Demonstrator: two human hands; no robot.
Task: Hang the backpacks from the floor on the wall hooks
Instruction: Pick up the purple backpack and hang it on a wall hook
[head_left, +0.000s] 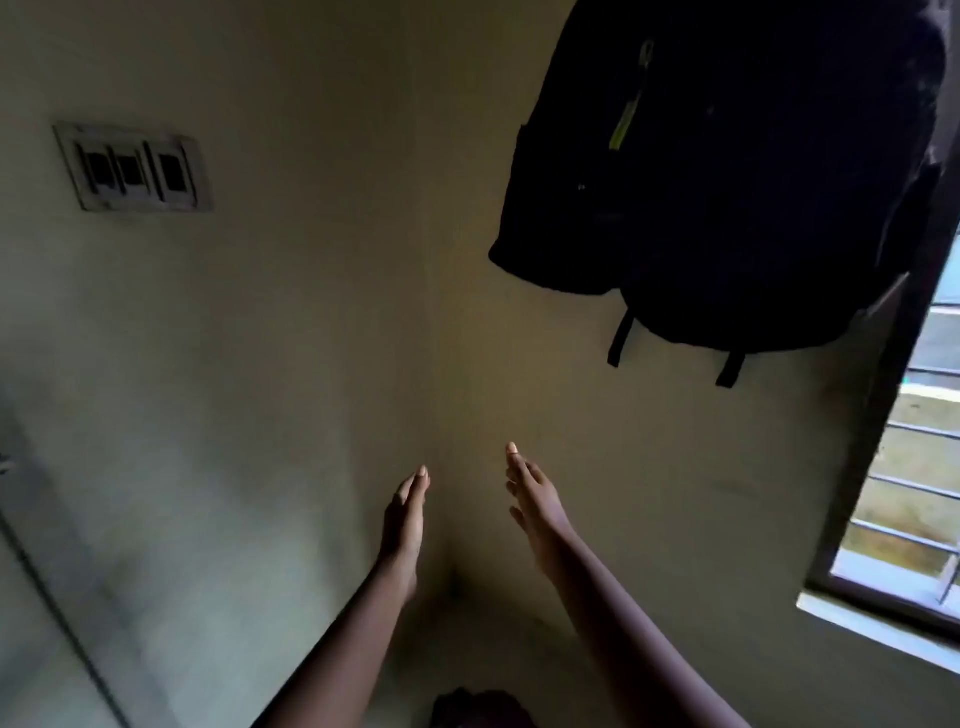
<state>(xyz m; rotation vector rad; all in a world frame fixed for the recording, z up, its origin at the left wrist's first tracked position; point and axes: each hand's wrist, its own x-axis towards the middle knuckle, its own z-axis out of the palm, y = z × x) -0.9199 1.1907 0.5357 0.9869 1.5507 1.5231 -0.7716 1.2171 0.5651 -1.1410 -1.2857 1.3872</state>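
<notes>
A black backpack (727, 171) with a yellow-green zip pull hangs high on the right wall, its straps dangling below; the hook is out of view. My left hand (405, 519) and my right hand (535, 504) reach forward below it, near the room's corner, fingers stretched out and holding nothing. Both hands are well below and left of the hanging backpack. A dark bag (483, 709) lies at the bottom edge between my forearms, mostly cut off.
A switch plate (135, 169) sits on the left wall. A window with horizontal bars (914, 499) opens at the right, its dark frame next to the hanging backpack. A door edge (47, 571) shows at lower left.
</notes>
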